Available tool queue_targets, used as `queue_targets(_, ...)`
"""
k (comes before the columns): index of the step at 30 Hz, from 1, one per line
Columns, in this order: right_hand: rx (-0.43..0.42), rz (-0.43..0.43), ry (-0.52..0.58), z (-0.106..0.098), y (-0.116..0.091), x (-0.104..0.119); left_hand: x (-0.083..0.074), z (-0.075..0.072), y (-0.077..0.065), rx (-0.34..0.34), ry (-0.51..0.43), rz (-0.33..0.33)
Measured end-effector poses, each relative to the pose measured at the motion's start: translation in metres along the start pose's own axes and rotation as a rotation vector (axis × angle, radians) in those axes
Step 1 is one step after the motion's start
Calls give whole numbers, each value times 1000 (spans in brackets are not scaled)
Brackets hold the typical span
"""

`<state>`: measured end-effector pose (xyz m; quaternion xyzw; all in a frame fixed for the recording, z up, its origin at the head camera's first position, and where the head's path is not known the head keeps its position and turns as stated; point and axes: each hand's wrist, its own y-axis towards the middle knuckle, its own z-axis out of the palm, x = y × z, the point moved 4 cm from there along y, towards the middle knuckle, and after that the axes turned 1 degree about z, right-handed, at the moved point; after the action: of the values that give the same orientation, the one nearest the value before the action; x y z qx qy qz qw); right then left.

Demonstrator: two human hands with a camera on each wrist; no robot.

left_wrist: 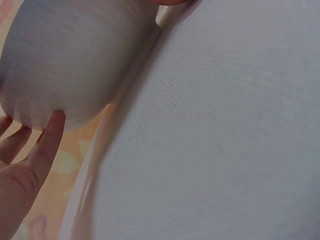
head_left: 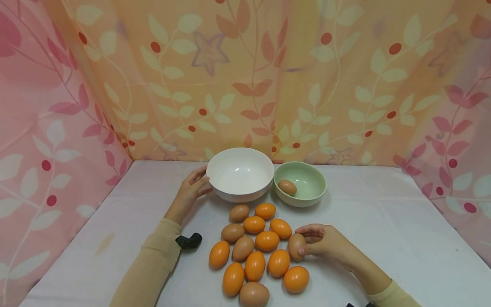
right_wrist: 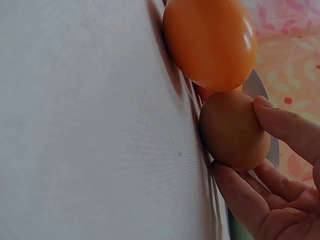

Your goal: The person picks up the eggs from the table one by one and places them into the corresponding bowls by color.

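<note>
In the head view my right hand (head_left: 326,245) pinches a brown egg (head_left: 297,247) between thumb and fingers at the right side of a group of eggs. The right wrist view shows this egg (right_wrist: 234,131) low at the white cloth, with an orange egg (right_wrist: 210,42) close beside it. My left hand (head_left: 192,187) rests its fingers against the left side of a large white bowl (head_left: 240,194); in the left wrist view its extended fingers (left_wrist: 52,132) touch the bowl's outer wall. Inside a smaller green bowl (head_left: 315,197), right of the white one, lies one brown egg (head_left: 287,187).
Several orange eggs (head_left: 267,241) and several brown eggs (head_left: 243,248) lie loosely grouped on the white tablecloth (head_left: 126,238) in front of the bowls. A patterned curtain (head_left: 245,85) hangs behind the table and along both sides. A black device (head_left: 189,241) sits at the left sleeve.
</note>
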<state>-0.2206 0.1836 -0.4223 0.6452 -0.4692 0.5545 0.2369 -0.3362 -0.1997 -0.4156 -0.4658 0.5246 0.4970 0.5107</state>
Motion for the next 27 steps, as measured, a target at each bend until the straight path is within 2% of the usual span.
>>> queue_targets(27,10,19,-17,1,1,0,-1,0,0,-3,-8,-1)
